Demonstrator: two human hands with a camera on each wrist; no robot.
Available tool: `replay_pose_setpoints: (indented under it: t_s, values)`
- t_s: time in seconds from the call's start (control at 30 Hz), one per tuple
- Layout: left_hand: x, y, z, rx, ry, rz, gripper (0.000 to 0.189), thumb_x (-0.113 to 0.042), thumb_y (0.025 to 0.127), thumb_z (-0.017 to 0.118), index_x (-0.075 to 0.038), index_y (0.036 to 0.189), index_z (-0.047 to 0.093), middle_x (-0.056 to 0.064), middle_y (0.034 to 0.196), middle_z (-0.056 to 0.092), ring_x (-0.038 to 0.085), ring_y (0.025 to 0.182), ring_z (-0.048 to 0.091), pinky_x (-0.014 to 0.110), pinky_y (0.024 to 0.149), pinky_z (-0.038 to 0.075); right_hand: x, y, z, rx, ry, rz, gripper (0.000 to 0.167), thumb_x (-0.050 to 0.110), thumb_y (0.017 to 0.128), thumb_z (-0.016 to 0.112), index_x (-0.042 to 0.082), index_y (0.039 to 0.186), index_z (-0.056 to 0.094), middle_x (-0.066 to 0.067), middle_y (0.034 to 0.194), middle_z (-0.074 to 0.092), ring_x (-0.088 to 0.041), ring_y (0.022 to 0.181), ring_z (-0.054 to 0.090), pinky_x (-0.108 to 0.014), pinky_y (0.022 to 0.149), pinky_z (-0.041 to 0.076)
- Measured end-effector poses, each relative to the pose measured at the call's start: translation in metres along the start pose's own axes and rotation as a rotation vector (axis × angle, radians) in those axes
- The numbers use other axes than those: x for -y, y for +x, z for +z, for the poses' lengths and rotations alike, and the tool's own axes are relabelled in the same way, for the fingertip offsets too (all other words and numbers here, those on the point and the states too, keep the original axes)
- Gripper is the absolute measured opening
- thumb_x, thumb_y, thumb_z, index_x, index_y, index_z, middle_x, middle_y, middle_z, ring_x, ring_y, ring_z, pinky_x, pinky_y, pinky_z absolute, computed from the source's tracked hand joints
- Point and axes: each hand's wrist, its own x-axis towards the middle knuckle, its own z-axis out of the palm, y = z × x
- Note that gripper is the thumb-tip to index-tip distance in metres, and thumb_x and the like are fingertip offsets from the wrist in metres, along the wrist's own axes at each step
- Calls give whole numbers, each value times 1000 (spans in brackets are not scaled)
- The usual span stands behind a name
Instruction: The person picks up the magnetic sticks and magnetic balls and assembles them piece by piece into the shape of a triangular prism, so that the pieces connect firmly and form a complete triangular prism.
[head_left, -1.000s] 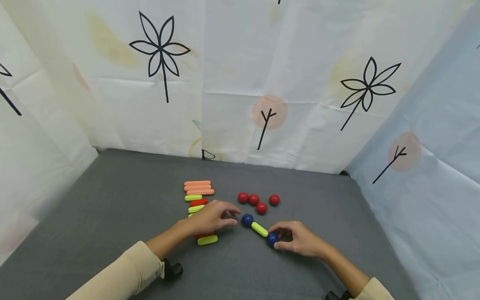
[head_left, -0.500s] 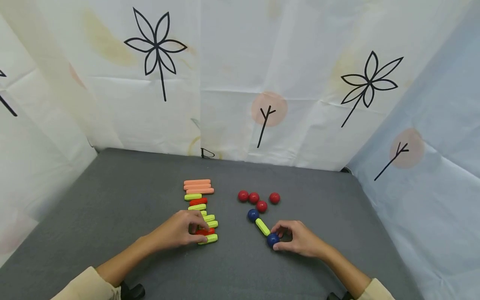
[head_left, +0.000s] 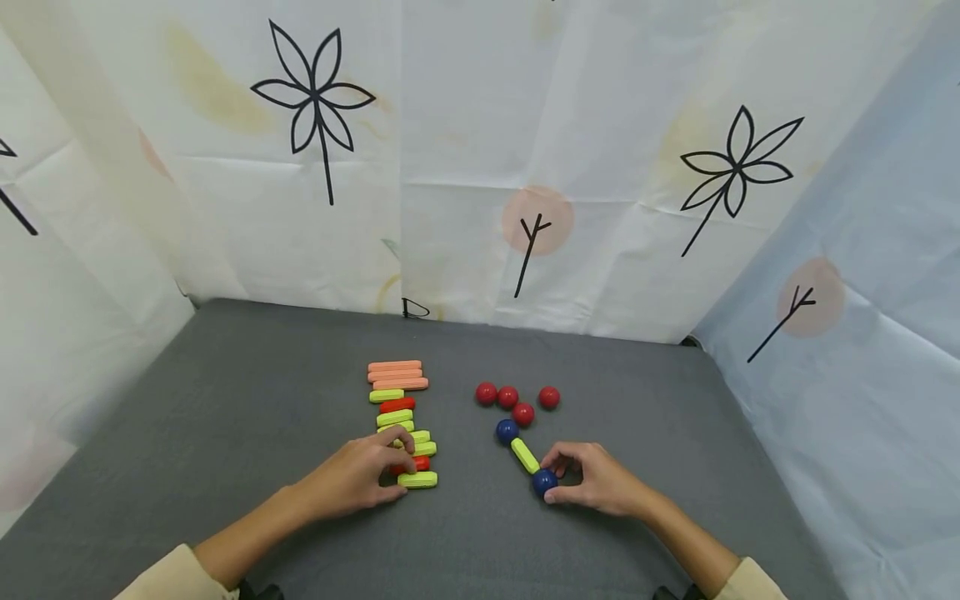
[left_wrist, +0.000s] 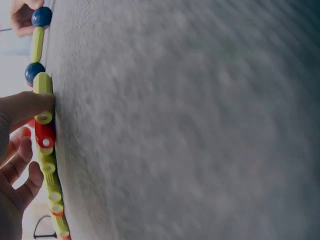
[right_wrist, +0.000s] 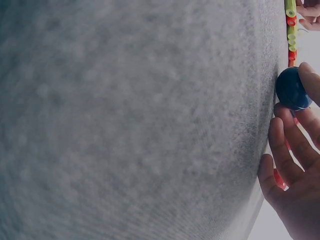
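In the head view my right hand pinches a blue ball between thumb and fingers. That ball meets one end of a yellow-green rod, whose far end meets a second blue ball. My left hand is at the near end of a column of short rods. Its thumb and index finger are around the left end of the nearest yellow-green rod; in the left wrist view the thumb lies across this rod. Just beyond it sits a red rod, partly hidden by the fingers.
Farther up the column lie several yellow-green rods, another red rod and orange rods. Several red balls rest beyond the blue ones. Printed white fabric walls in the grey table.
My left hand has moved from beside the far blue ball back to the rod column. The nearest rod has turned slightly. The joined rod and far ball have swung right; my right hand keeps its ball.
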Motion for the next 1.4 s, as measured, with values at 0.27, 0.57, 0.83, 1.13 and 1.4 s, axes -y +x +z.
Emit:
replay_pose_setpoints:
  t_s: [0.27, 0.57, 0.83, 1.13, 1.4]
  values:
    - [-20, 21, 17, -5, -175, 22, 19, -16, 87, 77, -24, 103, 72, -12, 105, 58, 0, 77, 53, 20, 66, 47, 1, -1, 1, -12, 11, -22, 29, 29, 83, 82, 15, 104, 68, 7, 92, 64, -16, 86, 61, -29, 75, 50]
    - [-48, 58, 41, -37, -316, -28, 19, -16, 87, 78, -18, 106, 74, -14, 95, 63, 5, 71, 54, 18, 63, 45, 5, 1, 1, 15, 21, 14, 29, 29, 84, 82, 15, 104, 67, 6, 94, 64, -17, 88, 60, -28, 77, 50]
    - [-57, 78, 59, -42, -287, -48, 18, -17, 87, 78, -16, 105, 75, -13, 92, 64, 3, 74, 55, 18, 66, 45, 4, 0, 4, 15, 38, -16, 28, 27, 85, 81, 14, 105, 67, 6, 96, 65, -16, 88, 61, -28, 78, 51]
    - [-61, 76, 53, 1, -299, -55, 21, -19, 87, 78, -17, 108, 74, -13, 95, 64, 0, 68, 51, 18, 61, 45, 4, 0, 5, 15, 41, -11, 27, 27, 85, 81, 14, 105, 67, 6, 96, 65, -15, 88, 60, -28, 78, 51]
    - [-45, 45, 21, -86, -271, -103, 33, -17, 85, 81, -13, 116, 71, -2, 102, 70, 3, 71, 54, 22, 66, 49, 5, 1, 4, 21, 34, 12, 29, 27, 84, 82, 14, 105, 67, 6, 96, 64, -16, 89, 60, -27, 78, 50]
